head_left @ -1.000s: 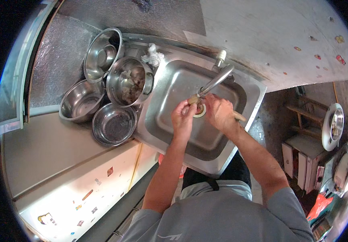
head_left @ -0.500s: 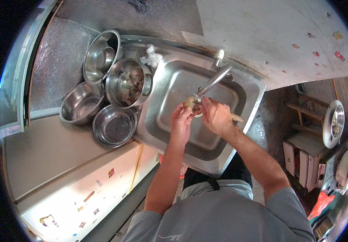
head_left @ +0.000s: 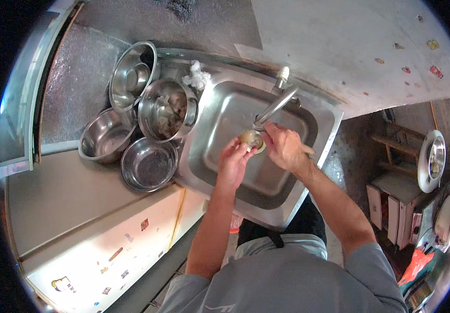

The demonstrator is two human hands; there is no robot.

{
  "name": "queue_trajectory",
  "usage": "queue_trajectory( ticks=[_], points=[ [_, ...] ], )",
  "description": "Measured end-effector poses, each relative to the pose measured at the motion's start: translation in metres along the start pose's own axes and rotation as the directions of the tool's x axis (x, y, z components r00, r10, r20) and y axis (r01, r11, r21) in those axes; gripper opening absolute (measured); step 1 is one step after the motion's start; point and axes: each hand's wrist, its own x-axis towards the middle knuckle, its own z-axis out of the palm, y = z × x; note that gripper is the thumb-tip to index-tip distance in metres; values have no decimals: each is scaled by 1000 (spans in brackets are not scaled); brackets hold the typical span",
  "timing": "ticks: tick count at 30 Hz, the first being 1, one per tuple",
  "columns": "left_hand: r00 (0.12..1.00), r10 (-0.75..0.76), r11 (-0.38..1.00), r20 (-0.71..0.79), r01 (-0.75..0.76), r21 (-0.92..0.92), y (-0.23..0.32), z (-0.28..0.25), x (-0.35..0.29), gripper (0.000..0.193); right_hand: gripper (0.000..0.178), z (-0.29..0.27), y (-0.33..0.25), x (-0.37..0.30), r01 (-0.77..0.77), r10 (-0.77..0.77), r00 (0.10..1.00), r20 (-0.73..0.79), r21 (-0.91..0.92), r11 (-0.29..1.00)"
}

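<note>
Over the sink (head_left: 212,112), under the faucet (head_left: 277,107), my left hand (head_left: 231,159) grips a small rounded tan piece with a greyish inner side (head_left: 251,139). I cannot make out its exact kind. My right hand (head_left: 283,148) is closed around a tool with a tan handle (head_left: 308,151), whose end sticks out past the heel of the hand. The tool's working end is hidden by the fingers, which are close to the rounded piece. Left of the sink, a steel pot (head_left: 194,112) holds pale and brownish pieces.
Steel bowls stand around the pot: one tilted at the back (head_left: 116,81), one at the left (head_left: 92,148), one in front (head_left: 149,180). A crumpled white cloth (head_left: 197,76) lies on the sink's back rim. At the far right are a white-rimmed basin (head_left: 427,175) and a small cabinet (head_left: 404,182).
My right hand has shifted slightly away from the rounded piece, which now shows more of its greyish side. The left hand has moved a little left and down.
</note>
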Motion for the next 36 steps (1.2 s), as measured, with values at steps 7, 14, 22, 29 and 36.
queue_trajectory(
  ticks=[7,14,22,29,36],
  points=[
    [998,-61,909,24,46,415,1,-4,16,28,17,4,14,6,-120,122,993,-2,174,977],
    [972,85,952,-221,-14,306,-11,19,21,39,16,27,21,-5,-399,399,903,159,654,642],
    [987,103,949,-121,-61,308,-24,20,19,46,10,34,8,-9,-436,526,824,211,829,351],
    [986,165,907,-19,-144,397,-5,8,16,46,13,12,12,-5,-338,293,941,172,395,854],
    [985,172,841,19,-157,517,5,9,13,46,11,-1,-7,-5,164,-164,986,7,6,986]
  ],
)
